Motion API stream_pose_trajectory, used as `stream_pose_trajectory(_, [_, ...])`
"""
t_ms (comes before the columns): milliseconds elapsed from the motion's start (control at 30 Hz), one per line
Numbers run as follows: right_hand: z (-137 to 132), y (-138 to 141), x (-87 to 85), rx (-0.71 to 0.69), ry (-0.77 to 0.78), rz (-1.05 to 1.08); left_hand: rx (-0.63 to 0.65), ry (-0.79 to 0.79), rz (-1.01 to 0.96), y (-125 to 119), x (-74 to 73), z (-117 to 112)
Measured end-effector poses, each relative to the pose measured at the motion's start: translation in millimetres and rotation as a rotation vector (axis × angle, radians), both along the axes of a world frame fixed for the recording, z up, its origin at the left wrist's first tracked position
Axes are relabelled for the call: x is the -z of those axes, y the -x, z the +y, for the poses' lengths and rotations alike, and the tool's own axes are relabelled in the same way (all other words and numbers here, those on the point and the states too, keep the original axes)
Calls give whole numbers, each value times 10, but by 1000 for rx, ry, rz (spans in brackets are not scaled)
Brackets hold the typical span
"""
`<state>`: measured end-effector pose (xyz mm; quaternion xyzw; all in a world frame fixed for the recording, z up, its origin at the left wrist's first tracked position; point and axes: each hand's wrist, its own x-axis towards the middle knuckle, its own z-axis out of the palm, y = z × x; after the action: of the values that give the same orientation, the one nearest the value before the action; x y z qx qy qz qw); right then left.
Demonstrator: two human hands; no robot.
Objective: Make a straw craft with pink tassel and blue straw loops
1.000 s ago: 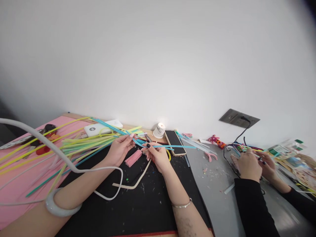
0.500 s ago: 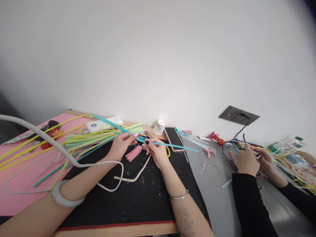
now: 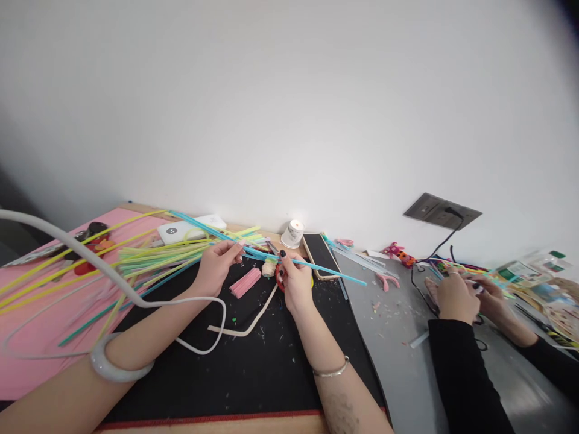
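Blue pipe cleaners (image 3: pixel 260 253) stretch between my two hands above the black mat (image 3: pixel 253 380). My left hand (image 3: pixel 218 264) pinches them between thumb and fingertips. Further right, my right hand (image 3: pixel 295 282) grips the same blue strands, with their free ends sticking out past it. Below them lies a short pink bundle (image 3: pixel 245 282) of pipe cleaners. Beside it is a small cream-coloured piece (image 3: pixel 269 267), with a bent cream stem (image 3: pixel 251 328) lying nearer on the mat. Red scissors handles (image 3: pixel 279 282) show partly behind my right hand.
Loose green and yellow pipe cleaners (image 3: pixel 158 256) are piled at left, beside a white power bank (image 3: pixel 192 228). A white cable (image 3: pixel 117 274) loops over my left forearm. A paper cup (image 3: pixel 292 234) and phone (image 3: pixel 321 256) stand behind. A co-worker's hands (image 3: pixel 459 298) work at right.
My hands have moved apart: the right one slid rightward along the blue strands and the left one shifted slightly left. The small cream piece and red scissors handles now show between them.
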<state>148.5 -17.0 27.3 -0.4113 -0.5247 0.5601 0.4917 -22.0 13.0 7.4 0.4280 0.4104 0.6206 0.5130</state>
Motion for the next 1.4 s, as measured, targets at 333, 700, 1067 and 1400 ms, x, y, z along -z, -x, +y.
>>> stream_pose_trajectory(333, [46,-13,111,139,-21,133,9,-4,58,14,14,14])
stream_pose_trajectory(700, [-8,41,32,190,-51,79,93,-19,177,-30,-17,-20])
stream_pose_trajectory(1067, [6,26,120,295,-118,97,90,-74,320,-46,-56,-38])
stream_pose_trajectory(1400, [-26,81,213,210,-150,74,188,-58,308,-134,-103,-86])
